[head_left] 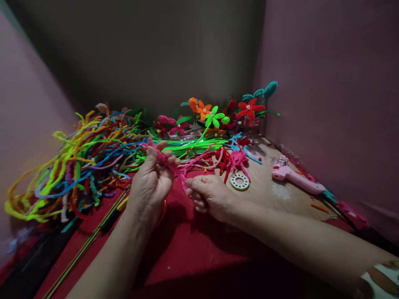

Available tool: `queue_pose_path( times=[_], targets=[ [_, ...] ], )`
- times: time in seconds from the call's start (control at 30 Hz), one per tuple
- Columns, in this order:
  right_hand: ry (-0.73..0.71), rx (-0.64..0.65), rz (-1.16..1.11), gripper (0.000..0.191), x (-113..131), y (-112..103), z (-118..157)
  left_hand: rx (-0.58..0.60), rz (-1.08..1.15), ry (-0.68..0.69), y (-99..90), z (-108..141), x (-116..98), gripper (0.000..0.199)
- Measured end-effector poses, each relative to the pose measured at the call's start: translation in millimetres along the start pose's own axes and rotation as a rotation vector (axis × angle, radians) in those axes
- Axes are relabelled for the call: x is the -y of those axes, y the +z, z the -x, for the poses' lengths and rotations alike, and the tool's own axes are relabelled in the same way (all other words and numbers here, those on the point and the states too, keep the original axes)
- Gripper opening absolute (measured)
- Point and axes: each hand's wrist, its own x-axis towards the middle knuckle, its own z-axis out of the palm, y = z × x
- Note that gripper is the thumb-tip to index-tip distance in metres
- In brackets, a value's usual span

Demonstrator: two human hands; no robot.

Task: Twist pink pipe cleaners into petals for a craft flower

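Both hands' fingers are closed on a fuzzy pink strip [170, 165]: left fingers [162, 157] curled loosely around its far-left length, right fingers [193, 192] pinching its near-right end.

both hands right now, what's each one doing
left hand: closed loosely on a pink fuzzy strand
right hand: pinching the lower end of that strand

Sleeve [382, 279] cut off, red rim [164, 213] mostly hidden
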Motion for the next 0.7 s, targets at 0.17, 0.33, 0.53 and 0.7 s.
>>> queue_pose_path(
  times=[0.17, 0.33, 0.53, 0.7],
  targets=[
    [-0.08, -0.066, 0.101, 0.031, 4.3, -7.5, -2.9, 0.158, -0.415, -0.233, -7.0, 7.4, 10.9, 0.018],
    [-0.103, -0.059, 0.017, 0.032, 5.9, -16.6, -5.8, 0.108, -0.573, -0.172, -13.1, 5.0, 14.2, 0.021],
    [-0.087, -0.093, 0.181, 0.025, 8.5, -17.0, -2.7, 0.098, -0.669, -0.136, -11.2, 7.7, 13.6, 0.017],
    [-0.177, -0.196, 0.333, 0.026, 11.7, -14.7, -0.9, 0.112, -0.754, -0.133, -3.4, 16.7, 14.8, 0.014]
  ],
)
